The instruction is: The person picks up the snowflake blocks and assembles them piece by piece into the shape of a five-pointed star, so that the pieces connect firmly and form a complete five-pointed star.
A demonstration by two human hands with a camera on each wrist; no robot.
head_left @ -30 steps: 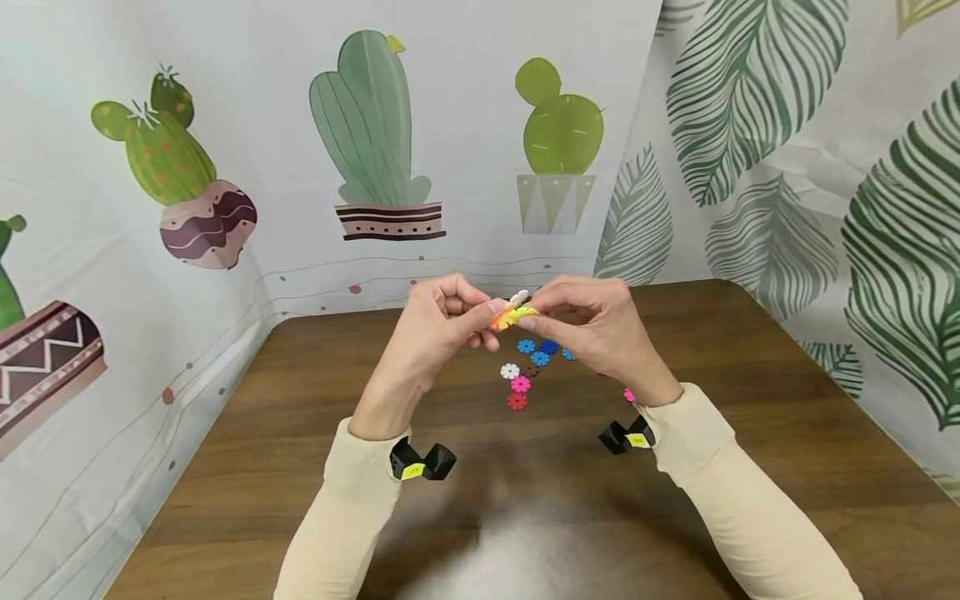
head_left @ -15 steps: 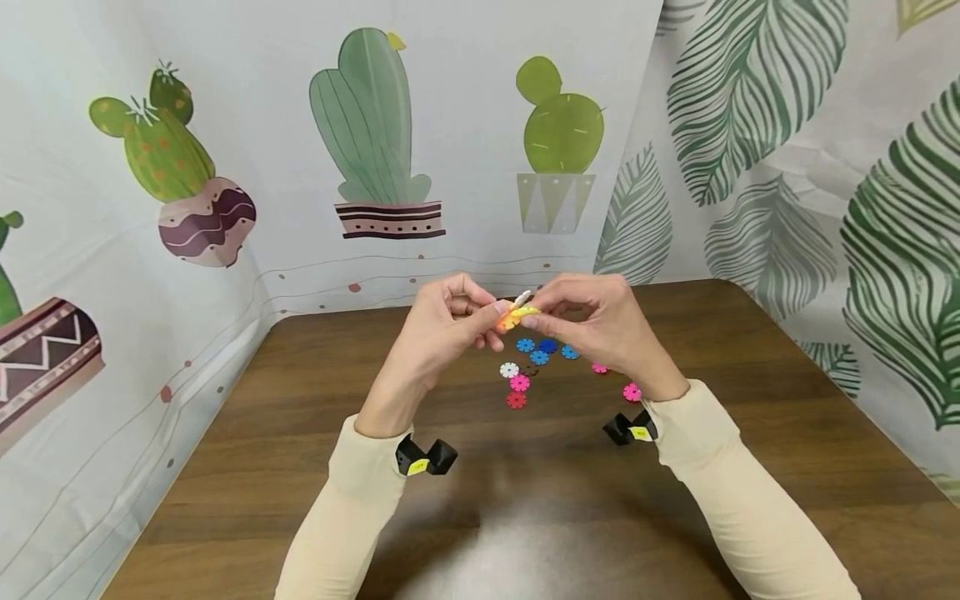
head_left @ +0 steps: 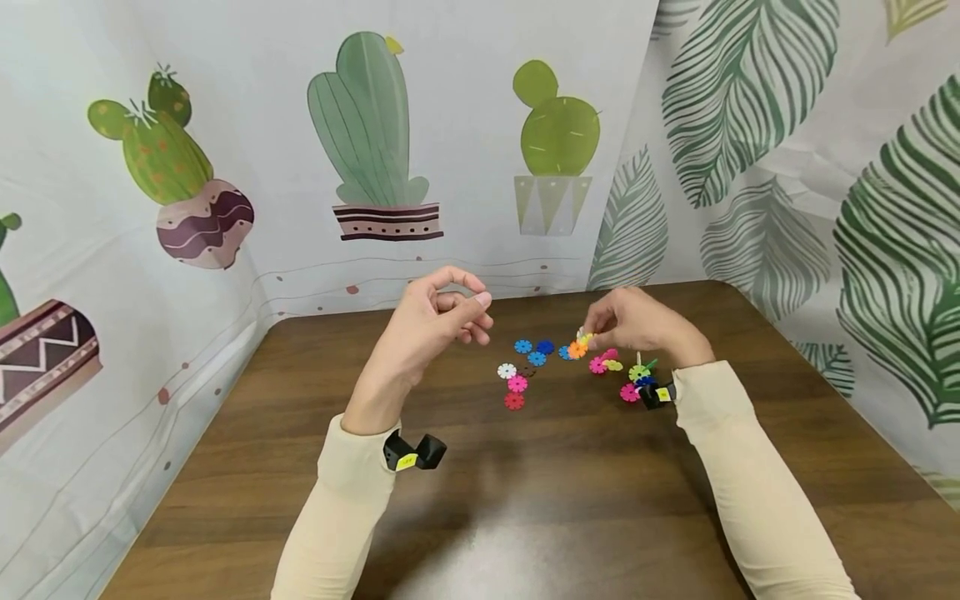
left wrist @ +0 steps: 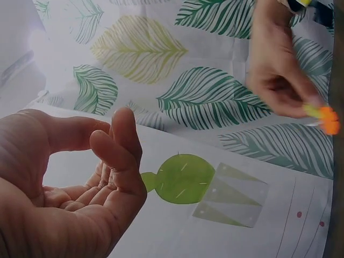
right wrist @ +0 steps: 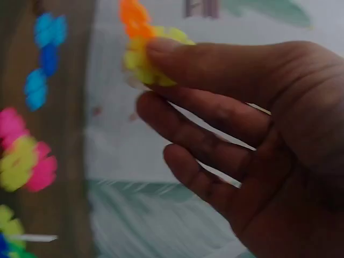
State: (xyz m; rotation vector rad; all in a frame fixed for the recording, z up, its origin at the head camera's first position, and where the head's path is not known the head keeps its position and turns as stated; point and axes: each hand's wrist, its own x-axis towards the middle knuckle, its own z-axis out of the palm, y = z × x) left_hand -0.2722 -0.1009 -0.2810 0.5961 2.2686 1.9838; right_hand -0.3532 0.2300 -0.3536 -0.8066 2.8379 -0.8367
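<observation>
Your right hand [head_left: 633, 321] pinches a yellow disc [right wrist: 134, 64] at its edge, thumb on the near face; the other fingers are bent and spread below. An orange disc [head_left: 577, 349] is attached to the yellow one and juts out beyond your fingertips; a pale piece [head_left: 581, 332] shows behind, partly hidden. In the head view the orange disc overlaps a blue disc [head_left: 564, 353] on the worktop [head_left: 450, 517]; you cannot tell from this whether they touch. Your left hand [head_left: 431, 321] is raised well apart to the left, fingers loosely curled, thumb and index tips close together, gripping nothing. Between your hands, nearer to you, a white disc [head_left: 507, 371], a pink disc [head_left: 517, 383] and a red disc [head_left: 513, 401] form a short row, with a brown disc [head_left: 529, 371] just beside, hard to make out against the wood. Near your right wrist lies a mixed cluster [head_left: 639, 374] of green, blue and lime pieces. A printed cloth [head_left: 472, 125] with cacti stands behind the worktop.
</observation>
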